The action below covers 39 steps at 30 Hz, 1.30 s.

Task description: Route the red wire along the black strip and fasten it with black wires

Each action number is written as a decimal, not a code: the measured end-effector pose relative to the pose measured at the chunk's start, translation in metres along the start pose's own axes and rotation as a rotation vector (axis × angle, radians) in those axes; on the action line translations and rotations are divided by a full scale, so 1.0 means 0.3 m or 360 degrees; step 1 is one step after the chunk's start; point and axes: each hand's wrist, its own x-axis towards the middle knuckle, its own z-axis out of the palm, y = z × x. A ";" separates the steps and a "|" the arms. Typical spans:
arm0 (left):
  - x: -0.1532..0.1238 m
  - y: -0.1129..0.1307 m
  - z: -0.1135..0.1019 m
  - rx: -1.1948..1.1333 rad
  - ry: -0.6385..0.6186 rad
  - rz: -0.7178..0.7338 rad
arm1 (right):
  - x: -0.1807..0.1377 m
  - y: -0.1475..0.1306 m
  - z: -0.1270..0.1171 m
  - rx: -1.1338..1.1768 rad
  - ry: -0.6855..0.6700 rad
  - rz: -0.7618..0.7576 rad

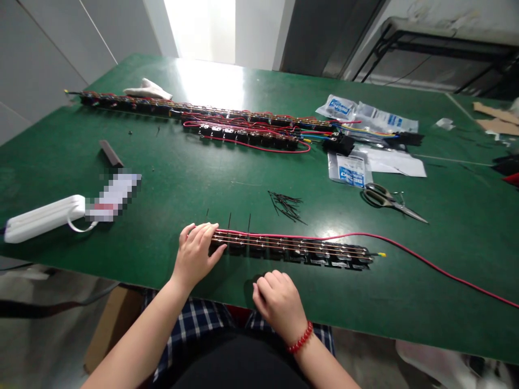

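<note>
My left hand [197,251] is closed over the left end of a long strip of black blocks [292,251], with thumb at the near side and fingers at the far side. Bare copper-coloured wires run along the strip's top, and a red wire [365,234] lies along its far edge and trails off right. Thin black cable ties [229,222] stick up from the strip beside my left fingers. Apart from the strip, my right hand [281,300] rests curled near the table's front edge; what its fingers hold, if anything, is hidden.
A pile of black cable ties [287,206] and scissors [393,202] lie beyond the strip. Farther back are a longer wired strip [227,113], a shorter one [249,138] and plastic bags [351,170]. At left sits a white power strip [44,219] on the green table [162,178].
</note>
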 end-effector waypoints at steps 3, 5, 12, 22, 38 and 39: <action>0.002 0.001 -0.004 0.0009 -0.0024 0.0020 | 0.002 -0.001 -0.004 0.0019 -0.0003 0.0007; 0.005 0.004 -0.006 0.0016 -0.0040 0.0035 | 0.001 -0.002 -0.005 0.0019 0.0000 0.0018; 0.006 0.003 -0.007 0.0018 -0.0025 0.0019 | -0.001 0.003 0.002 0.0004 0.0015 -0.0017; 0.002 0.067 0.009 0.0017 -0.0005 -0.0077 | 0.000 0.002 -0.001 -0.0023 0.0014 -0.0020; 0.005 0.075 0.011 -0.0012 0.0025 -0.0079 | 0.003 0.002 0.000 -0.0028 0.0016 -0.0027; 0.005 0.075 0.009 -0.0033 0.0025 -0.0092 | 0.003 0.002 0.000 -0.0031 0.0018 -0.0029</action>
